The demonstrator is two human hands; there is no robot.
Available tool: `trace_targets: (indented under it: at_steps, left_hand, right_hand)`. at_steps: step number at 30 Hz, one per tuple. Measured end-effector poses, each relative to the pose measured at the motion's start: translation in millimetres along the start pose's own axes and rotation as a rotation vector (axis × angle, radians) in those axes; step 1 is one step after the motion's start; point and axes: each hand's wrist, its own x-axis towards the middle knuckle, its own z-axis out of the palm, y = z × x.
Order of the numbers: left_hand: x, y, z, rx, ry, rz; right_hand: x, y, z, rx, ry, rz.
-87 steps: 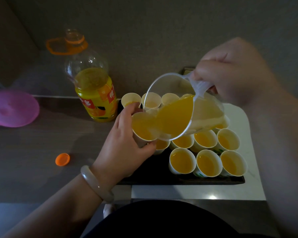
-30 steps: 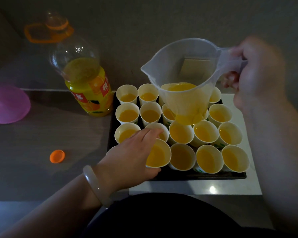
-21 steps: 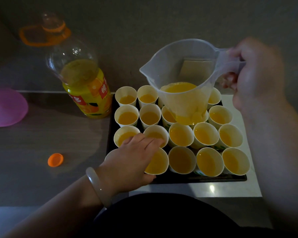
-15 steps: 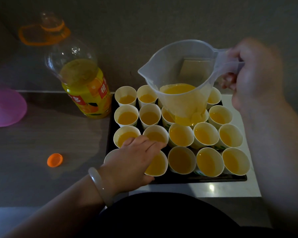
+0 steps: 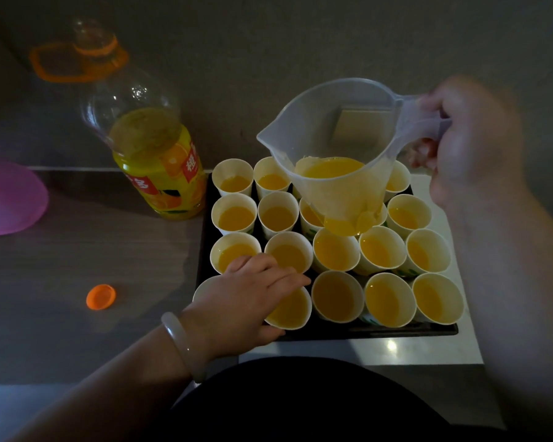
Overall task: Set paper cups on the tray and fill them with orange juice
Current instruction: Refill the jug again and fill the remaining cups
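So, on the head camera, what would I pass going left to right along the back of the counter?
pink dish → juice bottle → clear jug held above the cups → right hand gripping the jug's handle.

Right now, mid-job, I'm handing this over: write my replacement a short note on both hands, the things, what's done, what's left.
Left hand: fingers and thumb round the front-row cup, second from left, standing on the tray.
Right hand: grips the handle of the jug, held upright above the back rows, partly full.
Bottle stands uncapped left of the tray; its cap lies on the counter.
Done: every cup in view holds juice.
Left: check the corner cup under the left hand and cups hidden behind the jug; top up if needed.
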Motion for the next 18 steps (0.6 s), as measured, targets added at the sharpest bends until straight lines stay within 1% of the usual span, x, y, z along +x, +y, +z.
trace_targets:
  at_steps: [4, 7, 11, 14, 16, 18]
  left_hand:
    - [0, 0, 1, 0.013, 0.0, 0.004]
    - [-1, 0, 2, 0.009, -0.002, 0.0]
    - [-8, -1, -4, -0.07, -0.01, -0.021]
    - [-18, -2, -15, -0.151, 0.094, -0.141]
    - [-24, -4, -24, -0.157, 0.186, -0.228]
    - [-28, -7, -32, -0.133, 0.223, -0.315]
  right_hand:
    - [-1, 2, 1, -0.029, 0.001, 0.009]
    - [-3, 2, 1, -0.012, -0.034, 0.0]
    - [-4, 3, 2, 0.006, -0.021, 0.009]
    - [-6, 2, 4, -0.009, -0.025, 0.01]
    - [-8, 2, 5, -0.006, -0.033, -0.003]
    - [-9, 2, 6, -0.004, -0.045, -0.019]
